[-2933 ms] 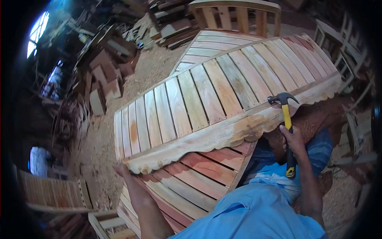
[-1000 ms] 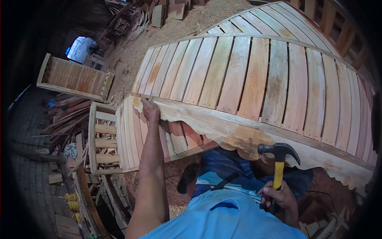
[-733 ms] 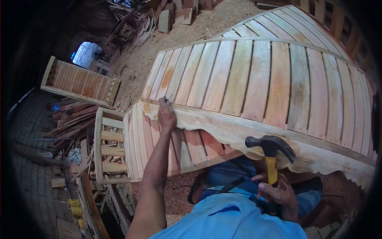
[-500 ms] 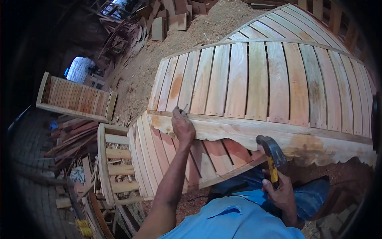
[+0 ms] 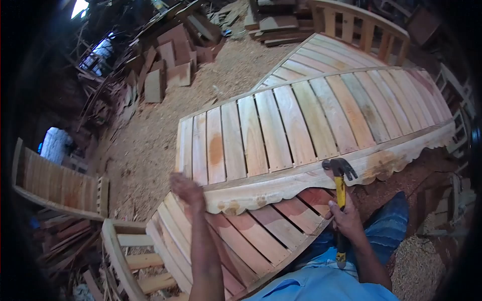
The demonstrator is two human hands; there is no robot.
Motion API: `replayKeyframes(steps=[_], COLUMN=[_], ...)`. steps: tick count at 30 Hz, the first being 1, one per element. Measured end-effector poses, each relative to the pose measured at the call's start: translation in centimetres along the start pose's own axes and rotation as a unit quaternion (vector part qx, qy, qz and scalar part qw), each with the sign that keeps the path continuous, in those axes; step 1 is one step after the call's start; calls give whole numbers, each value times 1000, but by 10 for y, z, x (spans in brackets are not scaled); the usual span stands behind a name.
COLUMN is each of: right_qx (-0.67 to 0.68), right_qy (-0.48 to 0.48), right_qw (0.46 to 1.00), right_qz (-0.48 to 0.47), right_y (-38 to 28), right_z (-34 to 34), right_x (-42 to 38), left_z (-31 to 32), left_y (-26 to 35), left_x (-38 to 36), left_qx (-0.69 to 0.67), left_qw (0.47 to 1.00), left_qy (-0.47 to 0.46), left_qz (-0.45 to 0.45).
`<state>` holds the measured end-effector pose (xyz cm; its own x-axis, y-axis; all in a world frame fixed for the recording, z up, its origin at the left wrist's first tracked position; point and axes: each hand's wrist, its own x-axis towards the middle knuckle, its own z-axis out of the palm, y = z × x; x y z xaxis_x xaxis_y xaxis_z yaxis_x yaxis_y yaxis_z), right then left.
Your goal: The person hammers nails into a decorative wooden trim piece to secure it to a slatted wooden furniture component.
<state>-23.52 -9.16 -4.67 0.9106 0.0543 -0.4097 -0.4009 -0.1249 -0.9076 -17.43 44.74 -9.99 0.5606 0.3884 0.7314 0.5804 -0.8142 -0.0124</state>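
A large slatted wooden panel (image 5: 278, 125) with a scalloped front rail (image 5: 296, 179) lies before me, over another slatted wooden piece (image 5: 261, 233). My left hand (image 5: 188, 191) is at the panel's near left corner, fingers curled against the edge; whether anything is in them is hidden. In my right hand (image 5: 346, 218) is a claw hammer (image 5: 340, 188) with a black head and a yellow and black handle. Its grip is closed around the handle, head upward, close to the front rail. The handle's end hangs in front of my blue shirt (image 5: 321, 288).
Another slatted panel (image 5: 314, 57) and a railed wooden frame (image 5: 361, 25) lie behind. At the left are a slatted piece (image 5: 55, 175) and a wooden end frame (image 5: 118, 251). Offcuts (image 5: 170, 60) are piled beyond the sawdust-covered floor (image 5: 145, 135).
My left hand has moved left along the front rail to the panel's corner; the thin nail-like piece at its fingers no longer shows. The hammer is more upright. The view has shifted.
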Motion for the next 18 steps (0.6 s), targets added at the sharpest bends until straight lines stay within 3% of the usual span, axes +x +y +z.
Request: replayKeyframes(steps=[2,4,5,8,9,14,17,18], right_qx=[22,2,-25,-34,-39,-58,-90,-123], right_qy=[10,16,17,34,33,4,-23,-24], right_qw=[1000,1000,999,997,997,996,995,989], right_qz=[-5,-13,-16,-55,-49,-71,-38,-79], right_y=[2,5,10,3,1,11,-30,-31], right_z=[9,14,13,21,20,-2,-11,-16], right_x=[0,0,4,1,-3,-11,-40,-39], left_z=[23,4,-10,14,14,-53,-96,-102], left_y=[-26,-15,-10,-29,-33,-25,-25,-25], left_x=[23,32,37,25,24,-19,-58,-70], left_qx=[-71,-66,-57,-70,-71,-107,-107,-118], left_qw=[954,930,917,937,927,919,921,926], left_qy=[-141,-211,-247,-200,-226,-207,-200,-185], left_qz=[-255,-293,-309,-278,-290,-319,-317,-308])
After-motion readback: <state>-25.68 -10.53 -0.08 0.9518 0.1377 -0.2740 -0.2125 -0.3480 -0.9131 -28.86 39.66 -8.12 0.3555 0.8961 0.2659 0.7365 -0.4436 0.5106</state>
